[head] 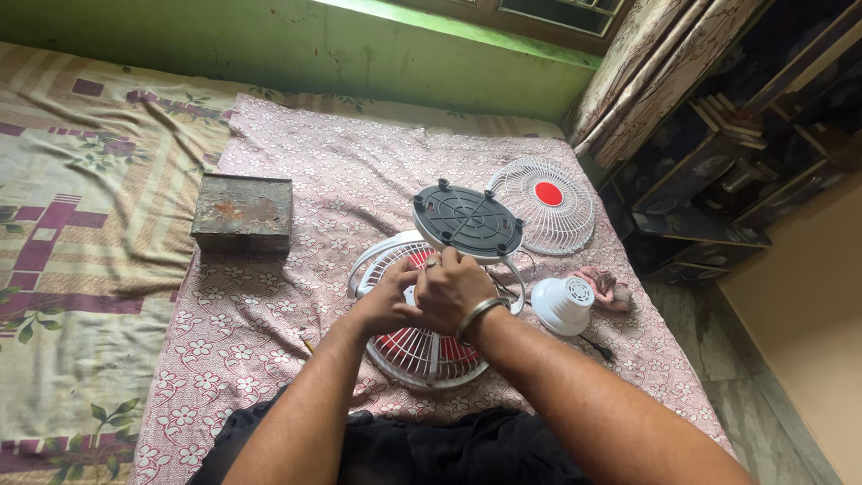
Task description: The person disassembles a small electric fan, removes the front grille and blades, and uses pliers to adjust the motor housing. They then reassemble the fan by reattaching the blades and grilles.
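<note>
Directly beneath both hands' grip point(431, 292): fan grille point(417, 346).

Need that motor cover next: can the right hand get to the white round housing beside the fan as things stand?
Probably yes. The white housing lies in the open on the bedspread, just right of the right hand, with nothing on it. But both hands are busy on the fan, so the right would have to let go first.

The single head-worn camera looks steeply down and forward from close above the person's own forearms, facing across the patterned bedsheet point(296, 180) toward the green wall point(269, 45), with a dark shelf point(718, 180) at the right edge.
</note>
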